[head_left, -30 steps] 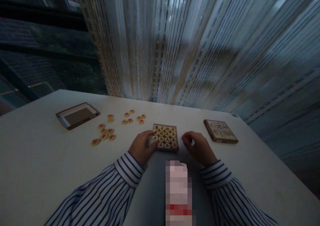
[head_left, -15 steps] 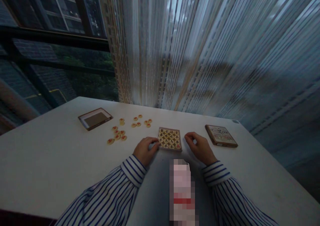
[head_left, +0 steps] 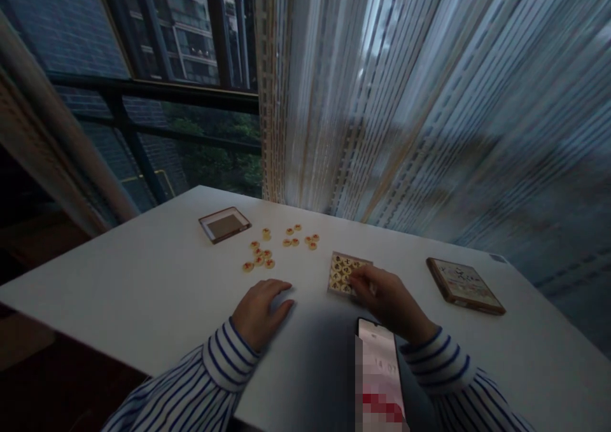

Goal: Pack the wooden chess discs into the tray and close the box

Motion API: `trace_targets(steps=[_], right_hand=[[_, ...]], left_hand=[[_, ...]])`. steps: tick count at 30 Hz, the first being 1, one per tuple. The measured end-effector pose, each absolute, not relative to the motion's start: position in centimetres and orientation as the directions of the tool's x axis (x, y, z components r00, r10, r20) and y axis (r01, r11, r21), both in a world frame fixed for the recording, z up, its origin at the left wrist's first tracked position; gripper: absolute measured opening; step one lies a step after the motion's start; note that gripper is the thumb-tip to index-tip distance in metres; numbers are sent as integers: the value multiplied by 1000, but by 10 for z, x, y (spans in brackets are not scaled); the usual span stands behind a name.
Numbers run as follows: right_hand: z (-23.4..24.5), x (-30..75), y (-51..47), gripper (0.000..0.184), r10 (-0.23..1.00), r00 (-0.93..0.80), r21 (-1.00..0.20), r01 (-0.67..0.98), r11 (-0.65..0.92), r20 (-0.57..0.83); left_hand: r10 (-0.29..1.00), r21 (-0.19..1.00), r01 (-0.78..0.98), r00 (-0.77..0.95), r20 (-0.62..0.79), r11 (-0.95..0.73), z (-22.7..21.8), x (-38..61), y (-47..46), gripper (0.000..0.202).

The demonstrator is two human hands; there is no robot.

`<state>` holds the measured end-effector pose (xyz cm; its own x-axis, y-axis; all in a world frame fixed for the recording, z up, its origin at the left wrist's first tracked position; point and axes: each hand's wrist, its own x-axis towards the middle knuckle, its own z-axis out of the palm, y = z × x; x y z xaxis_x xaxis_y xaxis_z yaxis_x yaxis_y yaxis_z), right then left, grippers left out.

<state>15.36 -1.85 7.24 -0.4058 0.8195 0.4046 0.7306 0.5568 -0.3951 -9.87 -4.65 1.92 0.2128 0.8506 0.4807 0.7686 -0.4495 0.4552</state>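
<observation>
A small open box holds rows of round Chinese chess pieces with dark characters. My right hand reaches over the box's right side, thumb and fingers drawn together on or just above the pieces. Whatever lies between those fingertips is hidden, and the hand covers the lower right pieces. Left of the box, my left hand is low over the white table, empty, its thumb and fingers apart. Beyond it, loose Chinese chess pieces with red characters are scattered in small groups.
A shallow open box part lies at the back left of the table. To the right is a closed box with a printed lid. A lit phone lies between my forearms. Stringed curtains hang behind.
My right hand has moved left from beside the box onto its pieces. My left hand has let go of the box's edge and drawn away left, fingers spreading. The view has turned left.
</observation>
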Motion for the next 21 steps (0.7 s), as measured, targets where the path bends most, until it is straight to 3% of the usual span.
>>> trace_targets(steps=[10,16,21], right_hand=[[78,101,-2,15,843,-492,-415,736,535,217],[75,81,7,18,843,-514,-437,729,527,157],[72,74,12,19,834,-533,-442,720,536,143]], left_hand=[[845,288,895,156,511,-339,15,-139,-34,19],[923,248,951,81,375,-184,22,-141,-17,25],[936,195,976,24,352,-98,27,-134,-3,25]])
